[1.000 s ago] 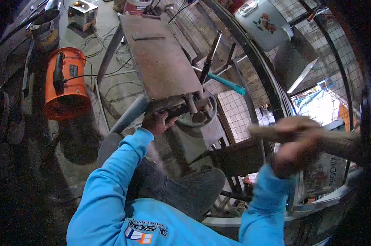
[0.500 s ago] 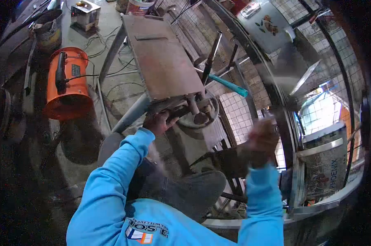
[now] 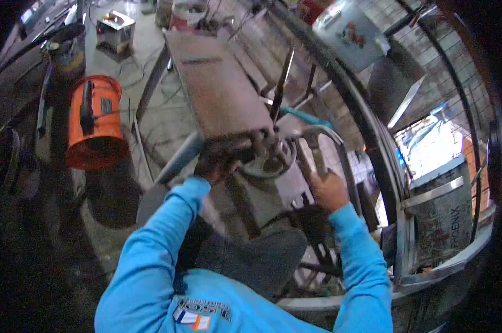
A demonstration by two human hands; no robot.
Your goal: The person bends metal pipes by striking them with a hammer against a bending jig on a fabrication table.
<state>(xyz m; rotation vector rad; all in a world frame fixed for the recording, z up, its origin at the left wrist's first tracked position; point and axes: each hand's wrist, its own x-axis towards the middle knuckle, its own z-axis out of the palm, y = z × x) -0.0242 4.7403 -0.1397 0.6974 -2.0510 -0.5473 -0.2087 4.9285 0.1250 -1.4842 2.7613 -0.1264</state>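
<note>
Under the near end of a brown metal bench (image 3: 220, 94), my left hand (image 3: 216, 168) is closed on a dark piece whose shape is unclear. A round grey metal wheel (image 3: 270, 166) lies just right of that hand, beside the bench's end. My right hand (image 3: 329, 191) is in a fist around the lower end of a light, narrow handle (image 3: 306, 158). The handle's far end is blurred near the wheel, and whether it touches anything is unclear. A teal tube (image 3: 306, 116) lies beyond the wheel.
An orange cylindrical blower (image 3: 97, 122) stands at left, with cables on the floor beyond. Behind it are a shiny metal box (image 3: 115, 32) and a dirty bucket (image 3: 66, 50). Dark metal framing (image 3: 367, 122) crosses the right side, near a grey printed panel (image 3: 442, 227).
My right hand has moved left and lower, nearer the wheel, and its handle now shows. My left hand stays by the bench's end. The view has shifted slightly.
</note>
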